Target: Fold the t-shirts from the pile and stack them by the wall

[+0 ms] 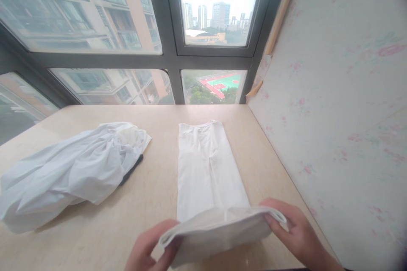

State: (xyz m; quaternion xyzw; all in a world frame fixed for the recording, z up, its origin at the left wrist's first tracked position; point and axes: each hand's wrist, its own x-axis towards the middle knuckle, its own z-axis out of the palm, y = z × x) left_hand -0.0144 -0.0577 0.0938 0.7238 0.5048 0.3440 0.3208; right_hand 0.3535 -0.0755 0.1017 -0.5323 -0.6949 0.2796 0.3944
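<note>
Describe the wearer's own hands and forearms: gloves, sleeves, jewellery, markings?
Left hand and right hand: both bare, five-fingered human hands, no gloves. No sleeve, watch, ring or marking visible; some fingers are hidden. Left forearm out of frame.

White garment (195, 173), plain thin cloth, folded into long narrow strip. Far part flat on pale tabletop (157, 190), slightly right of center, pointing away from viewer. Far edge roughly straight, lightly puckered, small creases below. Lengthwise fold or seam line near middle. Near end raised, doubled over in rounded bend, shaded face toward viewer, layered edges showing at both sides.
</note>
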